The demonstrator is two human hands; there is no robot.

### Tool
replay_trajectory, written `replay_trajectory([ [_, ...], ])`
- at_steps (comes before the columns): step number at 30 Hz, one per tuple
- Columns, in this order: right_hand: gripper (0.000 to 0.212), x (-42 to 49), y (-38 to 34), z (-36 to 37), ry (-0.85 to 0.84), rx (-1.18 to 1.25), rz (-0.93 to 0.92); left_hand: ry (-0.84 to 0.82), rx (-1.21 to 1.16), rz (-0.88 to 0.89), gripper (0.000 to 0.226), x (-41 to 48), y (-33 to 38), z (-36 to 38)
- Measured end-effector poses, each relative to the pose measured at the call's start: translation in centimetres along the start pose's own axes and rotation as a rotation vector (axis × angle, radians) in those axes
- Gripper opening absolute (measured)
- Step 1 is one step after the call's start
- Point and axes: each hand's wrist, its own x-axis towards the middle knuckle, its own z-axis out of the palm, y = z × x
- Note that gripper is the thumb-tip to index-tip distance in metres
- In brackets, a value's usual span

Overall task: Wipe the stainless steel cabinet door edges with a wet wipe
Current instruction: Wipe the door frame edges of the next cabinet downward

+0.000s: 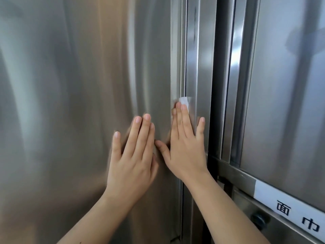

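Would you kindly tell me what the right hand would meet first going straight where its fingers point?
The right hand points up the cabinet door edge, pressing the wet wipe. Beyond the wipe, the edge looks free up to the picture's top, though depth is unclear.

Soft daylight, streaky glare on steel, slight motion blur.

- My left hand (131, 162) lies flat on the big cabinet door (79, 85), which fills the left side.
- My right hand (186, 148) is just right of it, across the door edge (176, 59) and the upright post (198, 59) beside that edge.
- The wet wipe (183, 101) sits under my right fingertips, poking out above them.
- Right of the post stands a second door (290, 85).
- Below that door, at the lower right, a label (290, 206) lies along a crossbar, with a knob (258, 220) just beneath.
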Motion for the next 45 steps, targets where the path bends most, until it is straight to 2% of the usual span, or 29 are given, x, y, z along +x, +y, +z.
replay_trajectory([
  [11,0.076,-2.7,-0.8,1.9,-0.009,-0.027,0.021,-0.040,0.021,-0.018,0.054,-3.9,1.4,0.3],
  [18,0.079,-7.4,-1.3,4.8,-0.067,-0.079,-0.034,-0.067,0.013,-0.005,0.055,-6.1,2.5,0.6],
  [27,0.072,-12.2,-2.1,7.3,-0.046,0.089,-0.025,-0.091,-0.022,0.050,0.058,-10.3,3.7,0.9],
  [34,0.069,-17.2,-2.2,8.9,-0.172,0.076,-0.086,-0.138,0.000,0.053,0.058,-13.7,4.2,1.1],
  [45,0.068,-22.8,-3.0,10.2,-0.390,0.286,-0.058,-0.337,0.000,0.128,0.067,-20.8,4.7,0.1],
])
